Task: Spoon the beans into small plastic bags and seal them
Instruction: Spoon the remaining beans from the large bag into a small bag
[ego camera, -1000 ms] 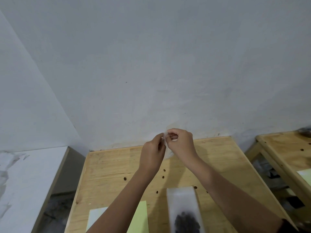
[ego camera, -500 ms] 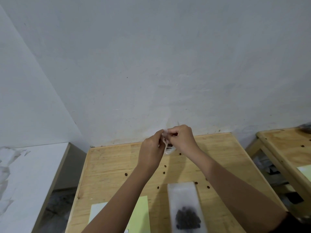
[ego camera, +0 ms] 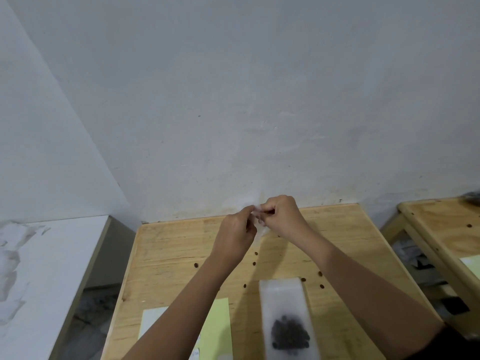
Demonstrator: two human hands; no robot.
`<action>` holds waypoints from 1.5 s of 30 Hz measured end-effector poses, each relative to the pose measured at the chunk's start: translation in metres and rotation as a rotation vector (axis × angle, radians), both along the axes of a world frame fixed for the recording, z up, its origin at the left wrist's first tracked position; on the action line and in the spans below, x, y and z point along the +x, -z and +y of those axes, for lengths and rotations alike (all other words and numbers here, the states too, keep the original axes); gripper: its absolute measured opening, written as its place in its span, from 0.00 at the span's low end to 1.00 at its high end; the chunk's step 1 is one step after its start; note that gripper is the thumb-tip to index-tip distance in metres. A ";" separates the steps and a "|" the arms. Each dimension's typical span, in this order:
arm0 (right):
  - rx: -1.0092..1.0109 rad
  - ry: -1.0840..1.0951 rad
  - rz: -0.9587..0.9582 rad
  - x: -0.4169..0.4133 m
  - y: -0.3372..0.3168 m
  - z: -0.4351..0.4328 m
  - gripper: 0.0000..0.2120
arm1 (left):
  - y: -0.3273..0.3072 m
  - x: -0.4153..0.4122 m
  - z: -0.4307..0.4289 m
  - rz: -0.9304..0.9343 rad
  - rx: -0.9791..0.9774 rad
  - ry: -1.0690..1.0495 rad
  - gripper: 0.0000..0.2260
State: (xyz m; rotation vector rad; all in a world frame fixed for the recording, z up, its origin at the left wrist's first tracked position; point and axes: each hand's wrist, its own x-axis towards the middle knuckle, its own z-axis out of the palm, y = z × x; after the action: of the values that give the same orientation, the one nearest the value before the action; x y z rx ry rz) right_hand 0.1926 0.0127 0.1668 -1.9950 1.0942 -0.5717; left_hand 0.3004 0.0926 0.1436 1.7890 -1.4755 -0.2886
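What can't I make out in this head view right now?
- Small plastic bag: contents and seal, hidden by left hand and right hand pinching it, head view.
- Bean container: near end cut by bottom edge.
- Dark object on side table: cut by right edge, blurred.

A small clear bag (ego camera: 260, 231) is pinched at its top between the left hand (ego camera: 235, 239) and the right hand (ego camera: 281, 215) and is held above the far surface (ego camera: 168, 255). Dark beans (ego camera: 289, 333) are heaped in a long translucent container (ego camera: 281, 292) nearer by. Loose beans (ego camera: 254, 263) are scattered around it.
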 end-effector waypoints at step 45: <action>0.057 -0.095 0.027 -0.039 -0.025 0.018 0.13 | 0.010 -0.014 0.014 -0.041 -0.076 0.153 0.44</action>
State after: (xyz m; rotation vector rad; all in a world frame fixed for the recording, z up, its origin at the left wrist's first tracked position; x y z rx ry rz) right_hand 0.1534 0.0305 0.1922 -1.9986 1.0142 -0.4597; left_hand 0.2863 0.1070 0.1333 1.6342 -1.6340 -0.2710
